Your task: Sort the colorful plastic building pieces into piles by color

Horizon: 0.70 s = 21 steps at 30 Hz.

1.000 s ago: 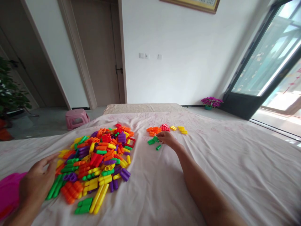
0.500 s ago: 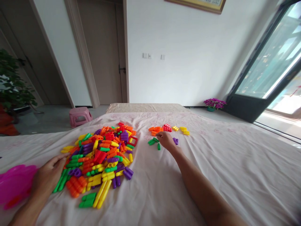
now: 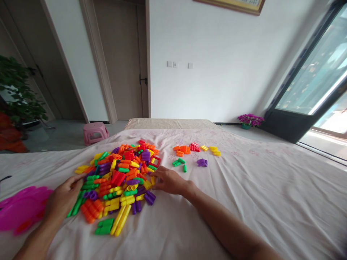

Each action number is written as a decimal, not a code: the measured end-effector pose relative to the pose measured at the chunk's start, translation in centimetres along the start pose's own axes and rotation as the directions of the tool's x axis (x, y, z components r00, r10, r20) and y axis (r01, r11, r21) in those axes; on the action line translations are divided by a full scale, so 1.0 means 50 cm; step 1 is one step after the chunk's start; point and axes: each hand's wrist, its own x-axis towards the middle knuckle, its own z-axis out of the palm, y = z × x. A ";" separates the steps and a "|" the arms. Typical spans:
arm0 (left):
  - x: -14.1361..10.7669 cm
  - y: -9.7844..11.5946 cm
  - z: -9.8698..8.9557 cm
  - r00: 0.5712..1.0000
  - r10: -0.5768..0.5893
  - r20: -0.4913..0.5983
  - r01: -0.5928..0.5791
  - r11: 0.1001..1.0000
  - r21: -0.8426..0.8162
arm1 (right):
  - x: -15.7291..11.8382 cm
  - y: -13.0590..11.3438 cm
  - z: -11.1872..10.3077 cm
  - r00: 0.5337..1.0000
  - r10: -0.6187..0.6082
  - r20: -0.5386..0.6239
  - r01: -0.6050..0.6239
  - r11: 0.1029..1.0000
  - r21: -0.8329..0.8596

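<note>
A heap of colourful plastic toy building blocks (image 3: 118,179) lies on the cloth-covered surface left of centre. At its left edge rests my left hand (image 3: 63,195), fingers loosely bent and thumb a little apart, with the fingertips touching the outer blocks. My right hand (image 3: 169,180) is at the heap's right edge, thumb and fingers around a yellow block (image 3: 153,180) that still lies against the heap. Apart from the heap are orange blocks (image 3: 182,149), red blocks (image 3: 194,146), yellow blocks (image 3: 215,150), green blocks (image 3: 179,162) and purple blocks (image 3: 202,163).
A pink scalloped plastic tray (image 3: 27,206) lies beside my left forearm. The pale patterned cloth (image 3: 230,202) is wrinkled. Beyond its edge stand a pink stool (image 3: 95,133) and a pot of purple flowers (image 3: 249,120).
My right hand has moved left and nearer, from the small sorted groups to the heap's right edge. The left hand stays at the heap. The view has shifted slightly.
</note>
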 end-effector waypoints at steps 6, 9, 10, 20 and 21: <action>-0.004 0.011 -0.006 0.997 -0.069 0.045 0.071 0.995 -0.066 | 0.006 -0.022 0.010 0.996 0.063 0.056 -0.054 0.989 -0.140; -0.002 0.007 -0.004 0.998 -0.063 0.025 0.065 0.996 -0.064 | 0.007 -0.017 0.006 0.997 0.074 0.034 -0.069 0.990 -0.124; -0.001 0.005 -0.003 0.998 -0.063 0.017 0.064 0.996 -0.058 | 0.007 -0.015 0.006 0.997 0.076 0.026 -0.073 0.990 -0.120; 0.013 -0.011 0.008 0.992 -0.111 0.058 0.110 0.994 0.007 | 0.010 0.038 -0.039 0.966 0.162 -0.204 -0.171 0.985 -0.027; 0.014 -0.013 0.010 0.992 -0.112 0.064 0.112 0.994 0.012 | 0.010 0.055 -0.049 0.945 0.180 -0.272 -0.191 0.982 -0.012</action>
